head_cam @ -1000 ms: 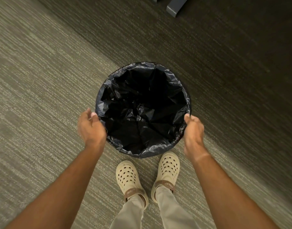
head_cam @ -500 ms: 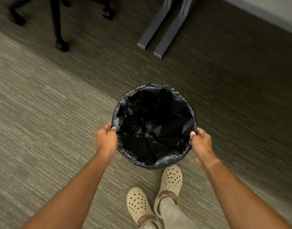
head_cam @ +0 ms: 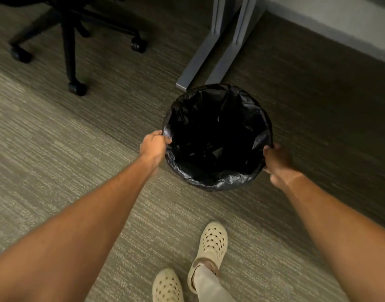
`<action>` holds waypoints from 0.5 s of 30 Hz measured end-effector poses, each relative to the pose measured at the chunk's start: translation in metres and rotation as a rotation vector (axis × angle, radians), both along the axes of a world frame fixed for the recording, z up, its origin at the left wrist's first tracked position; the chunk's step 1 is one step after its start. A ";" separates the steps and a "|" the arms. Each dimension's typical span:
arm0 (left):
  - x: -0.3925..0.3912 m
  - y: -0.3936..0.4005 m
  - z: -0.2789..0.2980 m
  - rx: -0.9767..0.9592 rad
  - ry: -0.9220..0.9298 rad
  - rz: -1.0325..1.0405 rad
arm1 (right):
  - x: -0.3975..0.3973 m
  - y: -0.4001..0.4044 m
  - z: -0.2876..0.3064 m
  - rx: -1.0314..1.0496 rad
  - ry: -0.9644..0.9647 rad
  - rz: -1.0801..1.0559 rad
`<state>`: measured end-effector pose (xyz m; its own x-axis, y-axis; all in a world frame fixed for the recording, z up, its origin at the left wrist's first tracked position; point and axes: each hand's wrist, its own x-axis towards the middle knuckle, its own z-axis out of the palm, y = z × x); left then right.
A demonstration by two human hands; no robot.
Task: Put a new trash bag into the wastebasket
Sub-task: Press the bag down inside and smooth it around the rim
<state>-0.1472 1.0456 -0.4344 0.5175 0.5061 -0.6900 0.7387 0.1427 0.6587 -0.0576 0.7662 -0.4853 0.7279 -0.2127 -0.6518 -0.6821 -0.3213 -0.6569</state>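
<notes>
On the carpet (head_cam: 56, 149) ahead of my feet stands the wastebasket (head_cam: 209, 186), its black trash bag (head_cam: 217, 136) lining the inside and folded over the rim. My left hand (head_cam: 153, 147) has its grip closed on the bag-covered rim at the left side. My right hand (head_cam: 276, 162) clasps the rim opposite, though it is blurred. Grey desk legs (head_cam: 209, 55) rest just beyond the basket; a black chair base (head_cam: 71, 40) stands farther left. My pale clogs (head_cam: 212, 247) are well behind it.
</notes>
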 end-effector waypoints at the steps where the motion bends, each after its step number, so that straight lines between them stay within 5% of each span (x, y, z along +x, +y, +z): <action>1: 0.012 0.001 -0.002 0.009 -0.002 -0.004 | 0.013 0.001 -0.002 0.023 -0.008 0.011; 15: 0.135 0.022 -0.042 -0.136 -0.076 -0.132 | 0.131 0.014 -0.037 0.070 0.030 -0.042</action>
